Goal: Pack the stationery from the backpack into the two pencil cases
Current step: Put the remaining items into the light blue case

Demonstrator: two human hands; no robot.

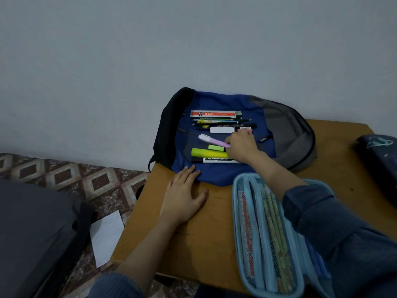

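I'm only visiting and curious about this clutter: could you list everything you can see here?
backpack: one, blue, black and grey, on table
ruler: one, red-white, on backpack
pens and pencils: several, mostly dark, below ruler
white block: one, white, mid backpack
purple highlighter: one, purple, in right hand
yellow-green highlighter: one, on backpack
whiteboard marker: one, black-white, beside it
open pencil case: one, light blue, table front
second pencil case: one, dark, table's right edge
table: one, brown wood
paper: one, white, floor
left hand: flat on table, touching backpack
right hand: grips purple highlighter
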